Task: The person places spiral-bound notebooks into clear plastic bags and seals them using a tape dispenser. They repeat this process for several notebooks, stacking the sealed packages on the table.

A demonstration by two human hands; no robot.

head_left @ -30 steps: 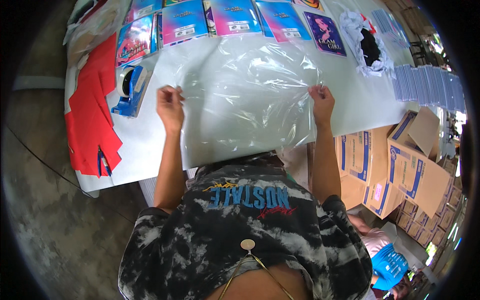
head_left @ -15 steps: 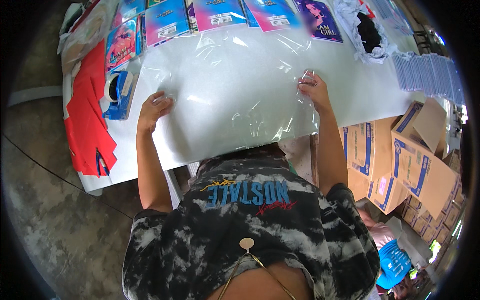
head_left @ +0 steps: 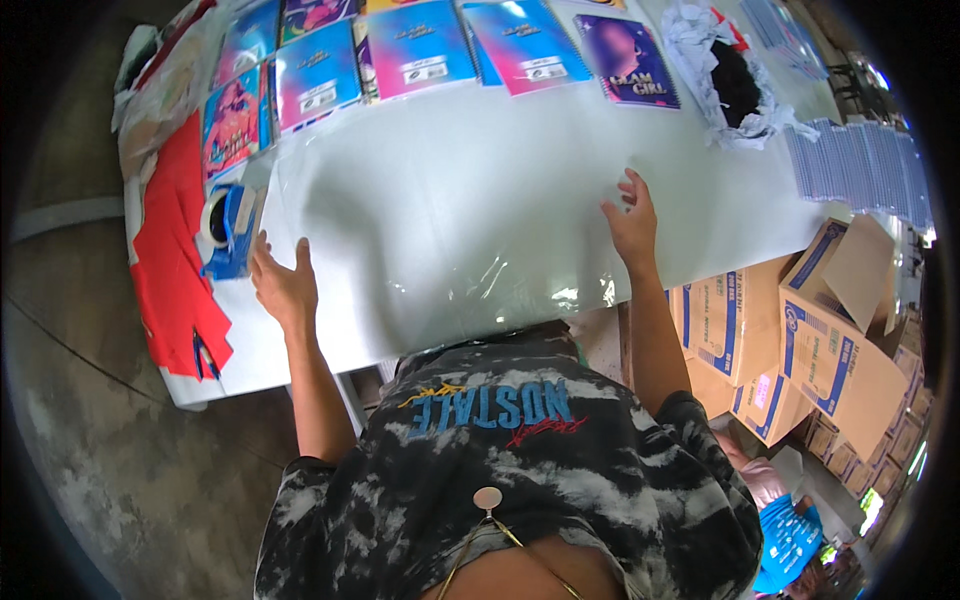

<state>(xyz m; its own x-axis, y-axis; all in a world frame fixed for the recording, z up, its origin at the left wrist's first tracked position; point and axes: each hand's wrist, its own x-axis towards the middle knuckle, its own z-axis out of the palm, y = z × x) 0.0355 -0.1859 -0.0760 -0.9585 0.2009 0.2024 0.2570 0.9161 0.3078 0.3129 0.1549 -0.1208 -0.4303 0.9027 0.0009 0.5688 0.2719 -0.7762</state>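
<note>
Parting thumb from fingers, the left hand (head_left: 287, 290) is near the dispenser (head_left: 238, 232) — the right hand (head_left: 633, 228), likewise, near clear film (head_left: 567, 296).

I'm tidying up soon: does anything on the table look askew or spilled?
The red sheets at far left overlap with edges out of line, and the white wrapping at upper right is crumpled around something dark. I see no spill.

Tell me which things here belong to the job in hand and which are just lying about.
Likely in the job:
clear plastic film, between left hand and right hand
blue tape dispenser
perhaps spiral notebooks

Seemingly lying about:
red sheets
pens
cardboard boxes
</note>
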